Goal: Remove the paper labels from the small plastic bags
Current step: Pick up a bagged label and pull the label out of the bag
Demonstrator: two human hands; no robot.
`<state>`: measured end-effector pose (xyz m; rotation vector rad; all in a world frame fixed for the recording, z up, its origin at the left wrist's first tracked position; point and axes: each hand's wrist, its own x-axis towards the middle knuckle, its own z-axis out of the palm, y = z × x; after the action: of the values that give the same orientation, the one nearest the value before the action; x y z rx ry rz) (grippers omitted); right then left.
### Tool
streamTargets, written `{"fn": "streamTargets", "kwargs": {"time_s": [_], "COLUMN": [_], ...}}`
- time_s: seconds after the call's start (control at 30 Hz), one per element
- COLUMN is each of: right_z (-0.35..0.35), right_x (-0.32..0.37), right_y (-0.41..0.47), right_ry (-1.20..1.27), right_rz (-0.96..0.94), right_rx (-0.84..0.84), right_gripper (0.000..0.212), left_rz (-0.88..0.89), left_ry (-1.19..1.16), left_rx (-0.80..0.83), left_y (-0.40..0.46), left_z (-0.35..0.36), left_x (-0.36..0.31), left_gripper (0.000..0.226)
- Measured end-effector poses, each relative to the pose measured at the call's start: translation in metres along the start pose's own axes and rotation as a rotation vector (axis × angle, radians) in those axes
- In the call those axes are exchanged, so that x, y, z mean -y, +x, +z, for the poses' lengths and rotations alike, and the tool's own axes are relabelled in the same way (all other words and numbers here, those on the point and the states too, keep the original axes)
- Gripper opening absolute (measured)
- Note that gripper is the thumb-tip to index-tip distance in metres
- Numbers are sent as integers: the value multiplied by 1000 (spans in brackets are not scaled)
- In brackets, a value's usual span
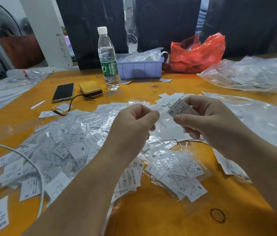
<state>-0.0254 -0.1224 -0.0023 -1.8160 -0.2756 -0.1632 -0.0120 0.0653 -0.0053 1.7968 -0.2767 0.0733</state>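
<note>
My right hand (207, 120) pinches a white paper label (179, 108) marked XL between thumb and fingers, held above the table. My left hand (134, 123) hovers just left of it with fingers curled; it seems to pinch the edge of a clear small bag (161, 116), though the thin plastic is hard to make out. Below both hands a heap of small plastic bags with labels inside (76, 143) spreads over the orange table (151, 218). A second heap of bagged labels (180, 171) lies under my right forearm.
Behind the heap stand a water bottle (108, 58), a phone (63, 91), a yellow power bank (91, 88), a purple bin (141, 67), and a red plastic bag (197, 53). Clear plastic sheets (253, 74) lie at right. A white cable (32, 164) crosses left. A rubber band (217, 215) lies near the front.
</note>
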Motion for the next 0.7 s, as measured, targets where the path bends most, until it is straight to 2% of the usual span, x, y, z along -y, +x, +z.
{"fn": "streamTargets", "kwargs": {"time_s": [0.23, 0.33, 0.53, 0.7], "right_z": [-1, 0, 0, -1], "right_x": [4, 5, 7, 9], "right_y": [1, 0, 1, 0], "right_ry": [67, 55, 31, 38], "right_rz": [48, 59, 88, 74], "right_rx": [77, 110, 51, 106], "right_gripper": [23, 23, 25, 13], "left_rz": [-8, -10, 0, -3], "left_ry": [4, 2, -8, -14], "left_rx": [49, 69, 96, 98], "left_y": [0, 1, 1, 0], "left_z": [1, 1, 1, 0], "left_x": [2, 3, 2, 3], "left_gripper": [20, 20, 20, 19]}}
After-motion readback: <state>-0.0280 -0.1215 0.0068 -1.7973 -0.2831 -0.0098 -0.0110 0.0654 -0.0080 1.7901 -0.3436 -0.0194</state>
